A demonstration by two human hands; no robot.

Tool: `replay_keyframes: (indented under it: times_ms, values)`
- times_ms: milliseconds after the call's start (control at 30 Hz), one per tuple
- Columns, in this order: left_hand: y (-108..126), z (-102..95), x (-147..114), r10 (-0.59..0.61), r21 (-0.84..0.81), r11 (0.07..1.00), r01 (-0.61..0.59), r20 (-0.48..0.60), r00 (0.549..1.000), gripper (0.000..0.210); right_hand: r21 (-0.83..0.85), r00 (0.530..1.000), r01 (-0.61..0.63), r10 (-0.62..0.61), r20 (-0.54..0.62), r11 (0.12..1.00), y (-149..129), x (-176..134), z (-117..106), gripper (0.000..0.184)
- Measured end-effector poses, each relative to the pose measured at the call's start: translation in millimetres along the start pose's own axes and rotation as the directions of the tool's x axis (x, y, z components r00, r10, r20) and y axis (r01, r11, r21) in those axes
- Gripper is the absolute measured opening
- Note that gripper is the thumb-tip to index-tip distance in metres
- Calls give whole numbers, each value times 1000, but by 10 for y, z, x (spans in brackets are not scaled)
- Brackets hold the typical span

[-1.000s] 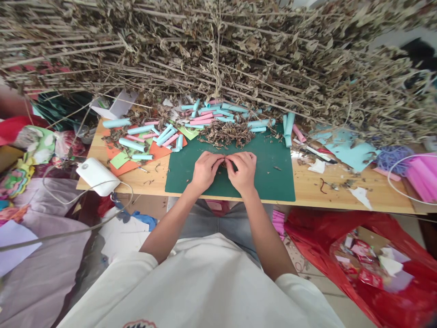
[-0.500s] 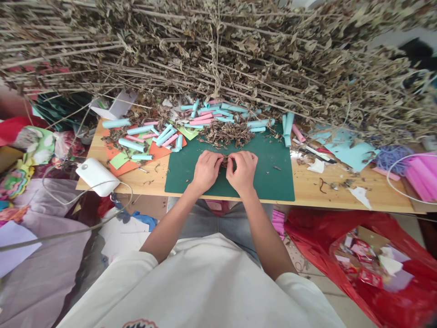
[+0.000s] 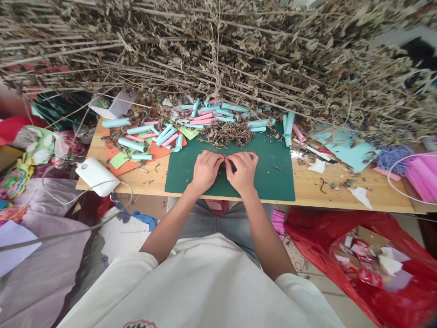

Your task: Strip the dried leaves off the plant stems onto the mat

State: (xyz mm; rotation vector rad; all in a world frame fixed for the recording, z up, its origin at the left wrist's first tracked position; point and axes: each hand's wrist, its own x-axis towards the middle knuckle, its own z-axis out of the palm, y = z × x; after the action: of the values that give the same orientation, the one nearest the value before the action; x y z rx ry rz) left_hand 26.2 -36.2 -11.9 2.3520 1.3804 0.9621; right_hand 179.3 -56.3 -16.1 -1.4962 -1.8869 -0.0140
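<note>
My left hand [image 3: 206, 170] and my right hand [image 3: 243, 170] meet over a green cutting mat [image 3: 273, 182], thumbs and fingertips pinched together. Between them they grip a small bit of dried leaves [image 3: 223, 164], mostly covered by the fingers. Just beyond the fingertips lies a heap of crumbled dried leaves [image 3: 227, 134]. Behind and to the left of it are several rolled paper tubes in blue [image 3: 132, 145] and pink [image 3: 200, 121], some lying on orange paper [image 3: 128, 167].
Bundles of dried leafy stalks [image 3: 218, 54] span the far side above the wooden table [image 3: 317, 198]. A white device [image 3: 97, 176] with a cable sits at the left edge. Torn blue paper [image 3: 348, 146] lies right. A red plastic bag [image 3: 314, 228] of scraps hangs below right.
The fingertips have drawn closer together over the leaves, and less of the leaf bit shows between them. Everything else stays in place.
</note>
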Motion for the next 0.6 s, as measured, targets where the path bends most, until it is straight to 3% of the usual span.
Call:
replay_keyframes:
  times_ms: [133,367,600]
  values:
    - [4,-6,-7,12,28,1000,-12,-1,1000,26,-13,998,-43,43,-38,999,-5,7,-8,12]
    - [-83,74,-40,26,-134,990,-36,-79,997,24,9,1000,-29,29,9,1000,0,-12,7,13]
    - [-64,62,-52,9,-130,991,-16,-55,998,22,42,999,-22,24,-27,999,21,-14,20,12]
